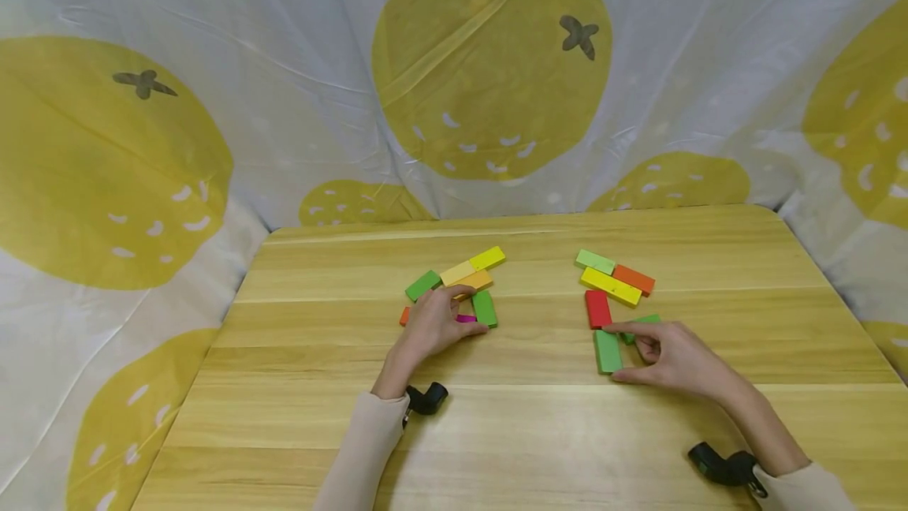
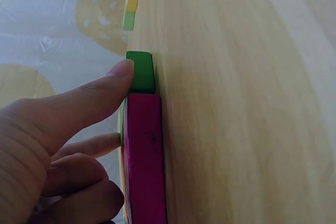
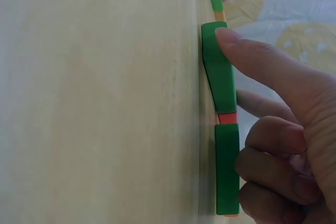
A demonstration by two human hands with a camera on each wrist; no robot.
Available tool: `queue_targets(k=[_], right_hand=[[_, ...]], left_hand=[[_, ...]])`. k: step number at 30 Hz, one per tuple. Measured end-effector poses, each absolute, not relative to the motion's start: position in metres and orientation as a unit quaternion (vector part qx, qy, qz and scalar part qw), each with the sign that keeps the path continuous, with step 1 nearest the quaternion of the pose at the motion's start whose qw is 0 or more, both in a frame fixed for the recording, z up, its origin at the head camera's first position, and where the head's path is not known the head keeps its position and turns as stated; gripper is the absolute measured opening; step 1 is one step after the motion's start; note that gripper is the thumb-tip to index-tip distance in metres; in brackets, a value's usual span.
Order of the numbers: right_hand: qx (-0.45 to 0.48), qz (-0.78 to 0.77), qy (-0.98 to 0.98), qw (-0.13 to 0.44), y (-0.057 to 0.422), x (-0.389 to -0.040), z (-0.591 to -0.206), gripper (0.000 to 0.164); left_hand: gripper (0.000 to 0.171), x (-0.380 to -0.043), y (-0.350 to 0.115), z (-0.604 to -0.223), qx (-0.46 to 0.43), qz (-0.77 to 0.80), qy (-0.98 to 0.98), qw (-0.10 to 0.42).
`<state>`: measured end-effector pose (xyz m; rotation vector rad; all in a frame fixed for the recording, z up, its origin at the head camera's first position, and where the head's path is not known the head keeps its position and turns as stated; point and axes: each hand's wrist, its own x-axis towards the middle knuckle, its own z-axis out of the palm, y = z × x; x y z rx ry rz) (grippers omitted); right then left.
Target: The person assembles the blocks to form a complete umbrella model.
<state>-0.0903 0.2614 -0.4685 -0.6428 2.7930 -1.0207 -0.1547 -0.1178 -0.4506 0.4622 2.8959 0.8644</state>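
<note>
My left hand (image 1: 434, 320) pinches a green block (image 1: 485, 309) by its ends, thumb at the near end and index finger at the far one. A magenta block (image 2: 145, 156) lies against that block, partly hidden by the hand in the head view. On the right, my right hand (image 1: 677, 357) holds another green block (image 1: 606, 352) lengthwise between thumb and index finger. A red block (image 1: 598, 309) lies end to end with it, at its far end. Beside the curled fingers of this hand is one more green block (image 3: 227, 169), partly covered in the head view.
Behind the left hand lie yellow (image 1: 487, 259), pale orange (image 1: 458, 273), orange (image 1: 478, 281) and green (image 1: 423, 285) blocks. Beyond the red block are yellow (image 1: 610, 287), orange-red (image 1: 634, 280) and light green (image 1: 594, 261) ones. A patterned curtain (image 1: 489, 195) borders the wooden table (image 1: 525, 432).
</note>
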Motion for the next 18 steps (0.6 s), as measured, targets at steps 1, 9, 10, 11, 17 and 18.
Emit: queue_targets(k=[1, 9, 10, 11, 17, 18], right_hand=[[-0.211, -0.339, 0.915, 0.051, 0.2612, -0.0903, -0.4689, 0.059], [-0.214, -0.375, 0.899, 0.069, 0.2627, -0.0897, -0.4695, 0.059], [-0.214, -0.379, 0.897, 0.071, 0.2631, -0.0896, -0.4697, 0.059], [-0.214, -0.382, 0.896, 0.073, 0.2635, -0.0895, -0.4699, 0.059], [-0.204, -0.388, 0.895, 0.084, 0.2635, -0.0895, -0.4696, 0.059], [-0.203, -0.386, 0.896, 0.083, 0.2631, -0.0897, -0.4695, 0.059]], left_hand=[[0.063, -0.155, -0.1178, -0.451, 0.15, 0.282, 0.947, 0.042], [0.066, -0.1569, -0.1173, -0.4518, 0.159, 0.288, 0.943, 0.051], [0.066, -0.157, -0.1172, -0.4515, 0.16, 0.29, 0.942, 0.052], [0.065, -0.1569, -0.1172, -0.4513, 0.161, 0.291, 0.942, 0.053], [0.06, -0.1562, -0.1173, -0.4504, 0.172, 0.284, 0.943, 0.034], [0.059, -0.156, -0.1171, -0.4503, 0.176, 0.279, 0.944, 0.026]])
